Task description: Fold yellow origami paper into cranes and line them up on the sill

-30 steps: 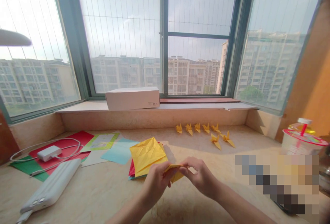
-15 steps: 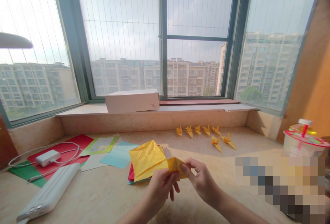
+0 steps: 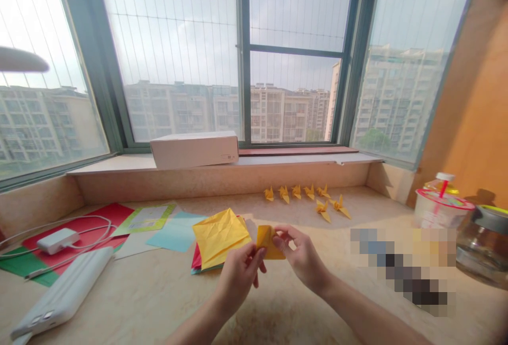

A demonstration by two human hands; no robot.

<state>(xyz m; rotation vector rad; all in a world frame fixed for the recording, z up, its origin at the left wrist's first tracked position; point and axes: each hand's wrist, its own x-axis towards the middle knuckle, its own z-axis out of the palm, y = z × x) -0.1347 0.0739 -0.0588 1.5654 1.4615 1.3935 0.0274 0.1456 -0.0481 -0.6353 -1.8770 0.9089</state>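
Both hands hold a small folded piece of yellow paper [image 3: 269, 241] just above the stone counter. My left hand [image 3: 238, 276] pinches its lower left edge with closed fingers. On the right side my right hand [image 3: 302, 256] pinches it between thumb and fingertips. A creased yellow sheet [image 3: 219, 235] lies just behind, atop a small stack of coloured papers. Several finished yellow paper cranes [image 3: 305, 197] stand in a loose row farther back by the ledge.
A white power bank [image 3: 63, 294] and a white charger with cable [image 3: 57, 239] lie at left on red and green sheets [image 3: 107, 220]. A white box [image 3: 194, 149] sits on the window sill. A lidded plastic cup [image 3: 440, 208] and a glass jar [image 3: 482, 244] stand at right.
The folded yellow piece has been lifted and turned more upright between my hands. The view has shifted slightly right, bringing the glass jar into sight.
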